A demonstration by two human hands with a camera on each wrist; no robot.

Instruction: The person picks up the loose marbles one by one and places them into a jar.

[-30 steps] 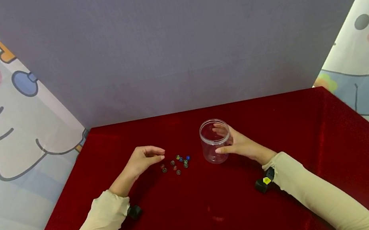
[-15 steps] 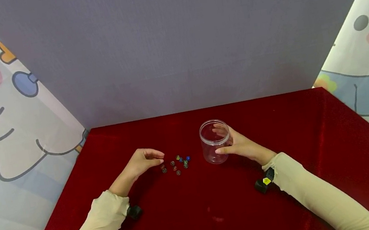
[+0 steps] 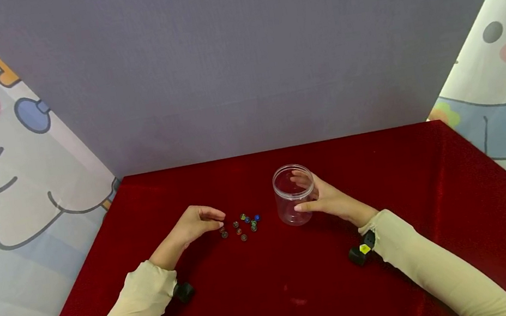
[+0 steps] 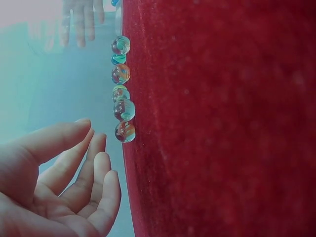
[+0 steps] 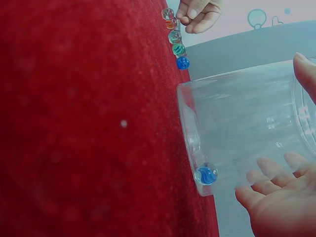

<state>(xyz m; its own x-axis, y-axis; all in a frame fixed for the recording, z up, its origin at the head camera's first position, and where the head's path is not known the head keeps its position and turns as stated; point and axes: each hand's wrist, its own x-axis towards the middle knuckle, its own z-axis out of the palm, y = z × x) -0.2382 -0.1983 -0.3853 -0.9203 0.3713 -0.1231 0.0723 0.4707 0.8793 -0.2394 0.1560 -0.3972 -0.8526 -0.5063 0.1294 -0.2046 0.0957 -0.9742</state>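
Several small glass marbles (image 3: 239, 231) lie loose on the red cloth, left of a clear, lidless jar (image 3: 288, 213). My left hand (image 3: 196, 223) hovers at their left edge, its thumb tip overlapping a reddish marble in the head view. In the left wrist view, that hand (image 4: 64, 185) has loosely bent fingers and nothing between them and the thumb. The upright jar is gripped by my right hand (image 3: 331, 198), thumb in front and fingers behind. A blue marble (image 5: 206, 174) shows through the jar's clear wall near its base in the right wrist view.
Red cloth (image 3: 275, 298) covers the table. A grey panel (image 3: 259, 68) rises behind its far edge, with cartoon-printed sheets (image 3: 7, 208) at both sides. Each wrist carries a small black camera (image 3: 184, 292).
My left hand has moved slightly down and left, toward the nearest marbles, with its fingers still apart from the thumb. The right hand and jar have stayed in place.
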